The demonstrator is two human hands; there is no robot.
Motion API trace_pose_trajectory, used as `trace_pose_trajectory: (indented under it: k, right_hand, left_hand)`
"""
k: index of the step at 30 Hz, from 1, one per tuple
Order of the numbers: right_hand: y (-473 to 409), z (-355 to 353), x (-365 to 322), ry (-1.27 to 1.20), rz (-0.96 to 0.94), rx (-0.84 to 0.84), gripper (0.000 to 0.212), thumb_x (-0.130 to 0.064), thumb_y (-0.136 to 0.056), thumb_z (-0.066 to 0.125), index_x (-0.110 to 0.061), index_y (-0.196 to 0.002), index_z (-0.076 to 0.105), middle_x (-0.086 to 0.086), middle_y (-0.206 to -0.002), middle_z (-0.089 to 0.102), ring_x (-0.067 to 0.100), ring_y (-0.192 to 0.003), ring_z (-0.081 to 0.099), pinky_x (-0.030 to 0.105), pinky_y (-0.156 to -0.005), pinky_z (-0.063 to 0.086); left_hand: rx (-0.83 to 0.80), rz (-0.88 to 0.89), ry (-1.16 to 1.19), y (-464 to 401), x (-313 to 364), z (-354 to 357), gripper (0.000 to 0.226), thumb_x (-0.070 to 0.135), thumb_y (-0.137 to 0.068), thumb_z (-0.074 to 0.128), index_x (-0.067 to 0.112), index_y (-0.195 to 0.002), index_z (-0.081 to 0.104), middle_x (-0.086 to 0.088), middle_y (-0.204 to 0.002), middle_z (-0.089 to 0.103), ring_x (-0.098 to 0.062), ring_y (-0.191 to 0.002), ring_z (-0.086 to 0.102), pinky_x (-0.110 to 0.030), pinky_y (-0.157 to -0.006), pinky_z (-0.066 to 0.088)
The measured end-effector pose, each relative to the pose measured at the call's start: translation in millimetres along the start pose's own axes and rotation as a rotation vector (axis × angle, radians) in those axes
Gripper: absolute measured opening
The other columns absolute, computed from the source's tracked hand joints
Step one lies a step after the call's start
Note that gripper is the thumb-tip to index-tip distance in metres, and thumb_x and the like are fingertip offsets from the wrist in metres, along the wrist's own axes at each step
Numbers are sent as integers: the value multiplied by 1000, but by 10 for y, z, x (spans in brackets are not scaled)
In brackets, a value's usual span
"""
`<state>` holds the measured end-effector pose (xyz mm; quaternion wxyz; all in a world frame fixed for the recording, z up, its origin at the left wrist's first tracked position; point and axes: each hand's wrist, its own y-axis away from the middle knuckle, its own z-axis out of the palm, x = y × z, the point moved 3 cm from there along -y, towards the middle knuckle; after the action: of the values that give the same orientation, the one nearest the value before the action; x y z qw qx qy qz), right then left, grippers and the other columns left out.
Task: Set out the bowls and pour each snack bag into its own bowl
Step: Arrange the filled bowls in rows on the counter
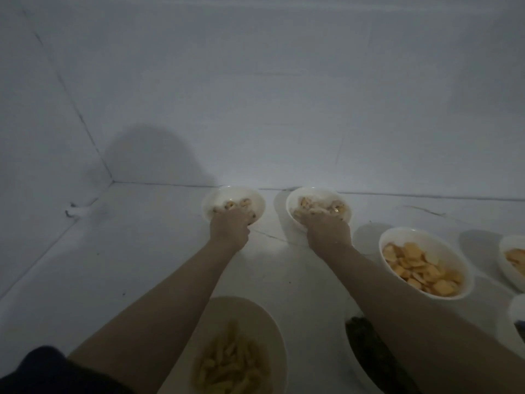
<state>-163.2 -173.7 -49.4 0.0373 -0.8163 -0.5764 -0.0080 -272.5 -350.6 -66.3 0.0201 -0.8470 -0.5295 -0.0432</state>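
Observation:
Two white bowls stand at the back by the wall, each holding pale mixed snack pieces. My left hand grips the near rim of the left bowl, fingers curled over the edge onto the snack. The near rim of the right bowl is held the same way by my right hand. Both arms stretch forward across the white surface. No snack bag is in view.
A bowl of orange-yellow crackers sits right of my right arm, with two more bowls cut off at the right edge. A bowl of yellow sticks lies near me; a dark-snack bowl sits under my right forearm. Walls close the back and left.

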Motion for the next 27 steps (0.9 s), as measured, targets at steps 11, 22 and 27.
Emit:
trace_pose_trajectory:
  k: [11,22,27]
  right_hand:
    - [54,-139,136,-198,96,10,34,-20,-99,45,-18,-133,49,9,-129,60,32,-115,61,37,-85,50]
    - [1003,-653,1012,-521,286,271,12,-25,-97,49,-20,-106,56,2,-85,68,22,-72,60,33,-59,49]
    - [1431,-698,1677,-569,338,338,9,-23,-95,53,-20,-99,61,-2,-87,65,19,-80,61,40,-70,57]
  left_hand:
    - [156,98,7,27,405,-204,27,36,-92,55,26,-115,65,0,-127,59,-29,-115,54,-49,-96,44]
    - [197,307,436,871,1636,-653,22,26,-87,53,25,-104,67,3,-108,63,-20,-100,61,-38,-81,54]
    - [7,451,523,1193,2401,-639,24,21,-91,52,29,-108,67,6,-104,64,-16,-93,61,-33,-75,53]
